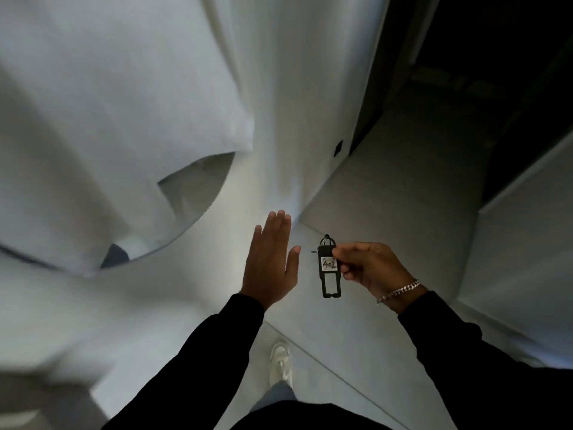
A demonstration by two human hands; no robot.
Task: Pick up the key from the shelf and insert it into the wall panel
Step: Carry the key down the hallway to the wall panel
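Right hand (364, 264) pinches black plastic key tag (329, 268) labelled "A02", hanging in the air over the floor. Key blade mostly hidden, possibly the sliver at left. Left hand (269, 259) flat, released, empty. White wall (155, 88) blurred.

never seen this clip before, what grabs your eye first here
The black plastic key fob with a white label reading 402 stands out at centre right, pinched in the right hand, which wears a silver chain bracelet. Just left of it the left hand is open and flat, fingers raised toward the pale grey wall. A white shoe shows on the floor below.
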